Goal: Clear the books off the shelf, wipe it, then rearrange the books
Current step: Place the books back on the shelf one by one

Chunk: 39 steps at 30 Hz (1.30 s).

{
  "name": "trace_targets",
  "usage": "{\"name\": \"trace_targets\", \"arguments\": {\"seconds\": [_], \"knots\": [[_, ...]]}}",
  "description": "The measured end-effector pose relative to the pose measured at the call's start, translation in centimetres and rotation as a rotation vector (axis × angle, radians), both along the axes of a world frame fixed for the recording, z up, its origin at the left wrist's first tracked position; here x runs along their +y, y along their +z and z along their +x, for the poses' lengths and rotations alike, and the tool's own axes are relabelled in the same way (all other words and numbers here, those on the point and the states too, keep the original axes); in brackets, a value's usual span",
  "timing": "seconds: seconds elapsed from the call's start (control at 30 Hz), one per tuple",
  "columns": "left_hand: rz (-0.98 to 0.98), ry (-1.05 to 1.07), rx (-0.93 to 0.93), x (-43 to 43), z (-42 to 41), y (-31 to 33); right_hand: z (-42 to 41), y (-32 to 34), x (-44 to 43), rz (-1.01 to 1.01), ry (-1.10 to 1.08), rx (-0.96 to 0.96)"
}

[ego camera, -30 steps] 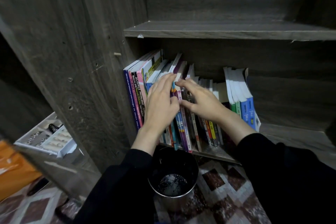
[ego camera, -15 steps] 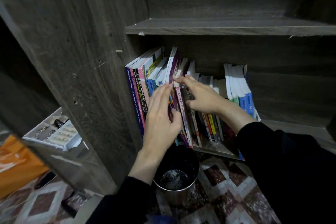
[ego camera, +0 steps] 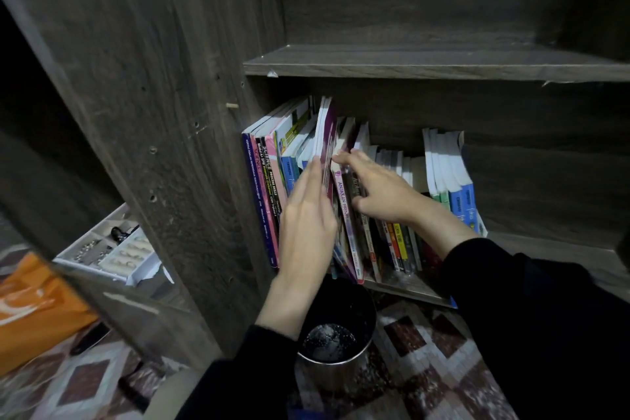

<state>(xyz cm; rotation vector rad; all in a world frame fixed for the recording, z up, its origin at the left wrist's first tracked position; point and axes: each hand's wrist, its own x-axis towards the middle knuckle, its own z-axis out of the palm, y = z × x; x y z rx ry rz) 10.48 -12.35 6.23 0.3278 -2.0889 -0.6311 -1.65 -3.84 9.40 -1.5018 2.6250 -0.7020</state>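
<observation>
A row of upright books (ego camera: 397, 242) fills the left part of a dark wooden shelf (ego camera: 552, 251). A thin purple book (ego camera: 326, 128) stands higher than its neighbours and leans left. My left hand (ego camera: 306, 225) holds it, with straight fingers flat on its left face and the thumb hidden on the far side. My right hand (ego camera: 378, 187) rests on the books just to its right, with the fingertips on their top edges and the thumb on the spines. At the row's right end lean blue and white books (ego camera: 451, 174).
A metal bin (ego camera: 337, 355) stands on the patterned floor right below the shelf's front edge. An upper shelf board (ego camera: 443, 66) sits close above the books. The cabinet's side panel (ego camera: 177, 119) bounds the left; a white organiser tray (ego camera: 112, 254) and an orange bag (ego camera: 30, 310) lie beyond it.
The purple book has risen out of the row and tilted left. My left hand turned edge-on against it, and my right hand's fingers shifted onto the tops of the neighbouring books.
</observation>
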Motion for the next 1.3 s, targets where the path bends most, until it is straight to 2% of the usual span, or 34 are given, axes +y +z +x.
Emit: {"name": "trace_targets", "arguments": {"seconds": [0.23, 0.4, 0.6, 0.77, 0.93, 1.3], "knots": [[0.207, -0.021, 0.282, 0.9, 0.8, -2.2, 0.0, 0.0, 0.0, -0.001, 0.001, 0.002], [0.073, 0.088, 0.36, 1.5, -0.3, -2.7, 0.1, 0.0, -0.1, -0.012, 0.0, 0.009], [0.136, 0.101, 0.266, 1.2, 0.8, -1.9, 0.3, 0.1, 0.0, -0.005, -0.008, 0.003], [0.149, 0.12, 0.277, 1.0, 3.1, -0.1, 0.5, 0.2, 0.0, -0.004, -0.011, -0.004], [0.153, 0.119, 0.259, 0.4, 5.4, 2.4, 0.4, -0.2, -0.4, 0.019, -0.044, 0.01], [0.175, 0.194, 0.084, 0.0, 10.3, 9.1, 1.0, 0.2, -1.4, 0.035, -0.049, 0.036]]}}
